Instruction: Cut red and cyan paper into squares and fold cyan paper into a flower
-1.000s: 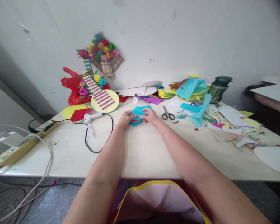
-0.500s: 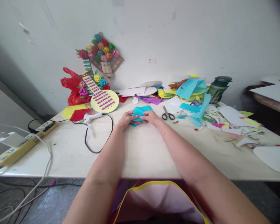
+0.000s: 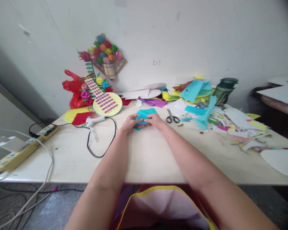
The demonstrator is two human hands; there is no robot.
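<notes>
Between my two hands is a piece of folded blue paper [image 3: 146,112], held low over the middle of the white table. My left hand [image 3: 130,123] grips its left side, thumb on top and fingers underneath. On the other side, my right hand [image 3: 155,121] pinches the paper's right edge with the thumb close to the left thumb. The fingers under the paper are partly hidden. A pair of black-handled scissors [image 3: 172,118] lies just right of my right hand. Left of my left hand rests a white glue gun [image 3: 95,120] with its black cord looped on the table.
A yellow power strip [image 3: 26,148] with cables runs along the left edge. Behind stand a paper guitar [image 3: 108,103], paper flowers [image 3: 105,51] and a red plastic bag [image 3: 74,89]. Paper scraps [image 3: 237,123] cover the right side, near a green bottle [image 3: 224,92].
</notes>
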